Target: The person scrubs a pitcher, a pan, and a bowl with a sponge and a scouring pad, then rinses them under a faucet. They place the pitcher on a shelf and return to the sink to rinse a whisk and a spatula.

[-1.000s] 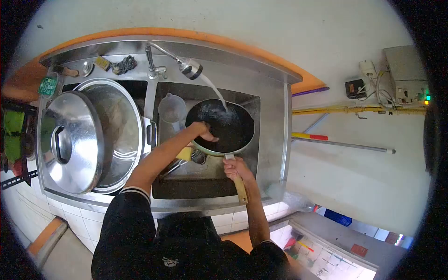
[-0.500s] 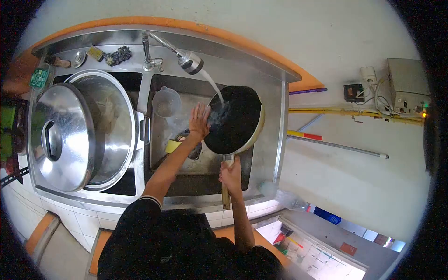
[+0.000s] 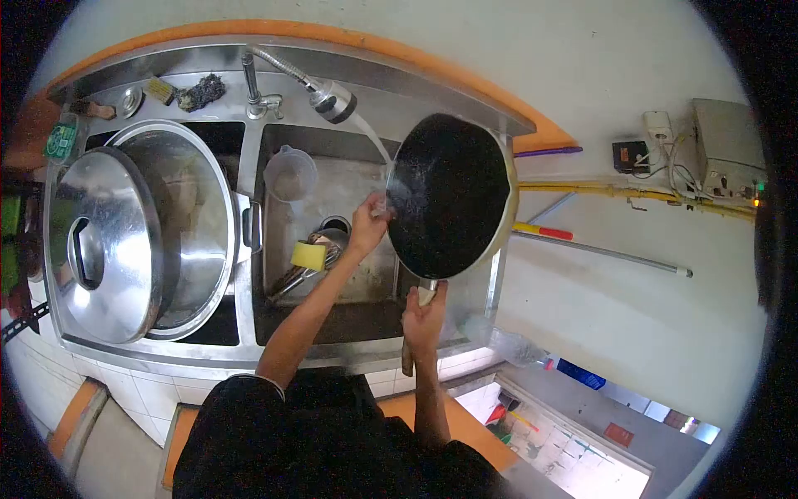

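A black-lined frying pan (image 3: 449, 195) is tilted on its side over the right part of the sink basin. My right hand (image 3: 424, 320) is wrapped round its handle, below the pan. My left hand (image 3: 368, 223) has its fingers curled at the pan's left rim, partly blurred by splashing water. From the flexible faucet (image 3: 334, 101), a stream of water runs down to that rim. Below my left forearm's far side, a yellow sponge (image 3: 308, 256) rests on a metal utensil (image 3: 288, 284) in the basin. A clear plastic measuring jug (image 3: 291, 175) stands at the basin's upper left.
A large metal pot (image 3: 199, 249) with its lid (image 3: 112, 249) askew fills the left basin. On the back ledge lie a scouring pad (image 3: 201, 92) and a brush (image 3: 159, 90). A plastic bottle (image 3: 517, 348) lies beyond the sink's right edge. Yellow pipes (image 3: 598, 192) run along the wall.
The pan has moved right and tipped more steeply. My left hand has gone from flat, spread fingers to curled ones at the rim. The sponge and utensil now show more fully.
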Demonstrator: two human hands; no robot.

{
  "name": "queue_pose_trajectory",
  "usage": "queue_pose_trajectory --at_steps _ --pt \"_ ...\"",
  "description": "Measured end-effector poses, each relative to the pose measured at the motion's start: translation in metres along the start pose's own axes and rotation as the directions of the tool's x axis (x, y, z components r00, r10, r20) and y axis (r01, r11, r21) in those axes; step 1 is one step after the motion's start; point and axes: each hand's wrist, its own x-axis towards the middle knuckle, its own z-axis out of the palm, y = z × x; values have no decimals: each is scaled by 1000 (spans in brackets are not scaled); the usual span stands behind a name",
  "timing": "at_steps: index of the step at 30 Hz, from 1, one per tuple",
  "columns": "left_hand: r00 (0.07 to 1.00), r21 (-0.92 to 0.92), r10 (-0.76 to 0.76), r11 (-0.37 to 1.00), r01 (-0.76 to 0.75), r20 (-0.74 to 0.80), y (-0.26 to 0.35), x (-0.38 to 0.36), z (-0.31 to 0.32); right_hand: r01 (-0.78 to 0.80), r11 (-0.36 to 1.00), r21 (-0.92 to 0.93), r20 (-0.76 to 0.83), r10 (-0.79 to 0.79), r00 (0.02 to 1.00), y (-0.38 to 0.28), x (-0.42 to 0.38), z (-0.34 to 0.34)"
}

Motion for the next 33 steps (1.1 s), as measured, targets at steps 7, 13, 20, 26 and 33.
queue_pose_trajectory --at_steps 7,13,20,26,33 --pt "994 -36 -105 994 104 -9 60 26 13 -84 971 -223 -59 73 996 -44 -20 -40" --pt "989 -19 -139 990 140 46 102 29 21 -179 960 -217 -75 166 983 -51 -32 -61" --pt "976 -130 -188 971 202 109 114 24 27 -46 934 -355 -74 21 997 -39 -42 -71" --pt "990 -109 -106 987 116 90 100 28 22 -115 936 -334 -54 103 993 -36 -37 -64" --pt "971 -41 -43 999 34 -237 22 81 -6 83 966 -246 89 -62 994 31 23 -16"
